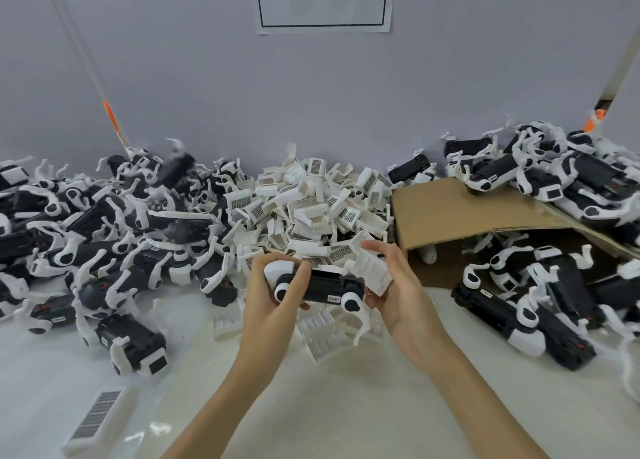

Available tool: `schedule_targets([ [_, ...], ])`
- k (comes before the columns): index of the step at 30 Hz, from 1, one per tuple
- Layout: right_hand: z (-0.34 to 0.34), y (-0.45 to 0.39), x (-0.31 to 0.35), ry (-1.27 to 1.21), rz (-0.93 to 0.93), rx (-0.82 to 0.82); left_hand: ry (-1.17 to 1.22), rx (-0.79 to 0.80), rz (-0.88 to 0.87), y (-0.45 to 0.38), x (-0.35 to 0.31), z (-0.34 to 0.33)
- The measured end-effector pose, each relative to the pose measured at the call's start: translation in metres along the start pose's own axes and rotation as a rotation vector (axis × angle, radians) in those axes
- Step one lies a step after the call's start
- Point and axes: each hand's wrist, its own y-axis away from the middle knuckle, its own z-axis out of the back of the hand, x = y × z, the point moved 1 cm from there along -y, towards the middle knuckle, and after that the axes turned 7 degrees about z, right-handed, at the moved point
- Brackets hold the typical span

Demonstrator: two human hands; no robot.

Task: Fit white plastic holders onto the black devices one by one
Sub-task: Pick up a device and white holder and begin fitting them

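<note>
Head view: above the table [311, 406], the left hand [268, 295] has its grip curled round the white end of a black device [323, 287]. The right hand [398, 285] pinches a white holder [372, 271] at the device's far end. I'd square the holder, then slide it on straight without forcing it.

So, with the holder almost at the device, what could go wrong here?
1. The white holder sits only in the fingertips of the right hand, beside the end of the black device; it may go on tilted or slip.
2. The left hand grips only one end of the device, so pushing could twist it.
3. Loose holders lie right beneath; a dropped one could get lost among them.
</note>
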Motion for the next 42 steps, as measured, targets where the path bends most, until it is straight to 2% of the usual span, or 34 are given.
schedule_targets([
  [3, 0.0, 0.004, 0.003, 0.176, 0.084, 0.021, -0.027, 0.025, 0.017, 0.001, 0.0, 0.0],
  [5, 0.004, 0.005, 0.007, 0.186, 0.088, 0.071, -0.045, 0.043, 0.039, 0.001, 0.001, -0.001],
  [11, 0.01, 0.008, 0.026, 0.427, 0.102, 0.414, -0.194, 0.139, -0.033, 0.007, -0.001, -0.007],
  [13, 0.008, 0.01, 0.027, 0.491, 0.13, 0.455, -0.247, 0.171, -0.076, 0.01, -0.002, -0.01],
  [17, 0.004, 0.011, 0.027, 0.728, 0.251, 0.412, -0.346, 0.147, -0.155, 0.01, -0.004, -0.008],
  [23, -0.006, 0.017, 0.029, 0.569, 0.231, 0.277, -0.543, 0.159, -0.283, 0.012, -0.006, -0.004],
  [28, -0.009, 0.017, 0.028, 0.459, 0.227, 0.1, -0.731, 0.244, -0.537, 0.018, -0.006, -0.012],
  [30, -0.002, 0.014, 0.027, 0.327, 0.183, 0.047, -0.691, 0.236, -0.493, 0.018, -0.005, -0.01],
  [32, 0.006, 0.008, 0.025, 0.026, 0.049, 0.03, -0.565, 0.191, -0.399, 0.016, -0.006, -0.007],
  [34, 0.015, 0.003, 0.022, -0.254, -0.056, 0.087, -0.401, 0.098, -0.311, 0.012, -0.009, -0.006],
  [36, 0.021, 0.001, 0.018, -0.329, -0.081, 0.127, -0.296, 0.018, -0.244, 0.008, -0.012, -0.006],
  [39, 0.019, 0.002, 0.017, -0.212, 0.002, 0.195, -0.252, -0.005, -0.183, 0.005, -0.012, -0.006],
  [42, 0.004, 0.011, 0.019, 0.243, 0.247, 0.25, -0.266, 0.004, -0.139, 0.004, -0.01, -0.006],
])
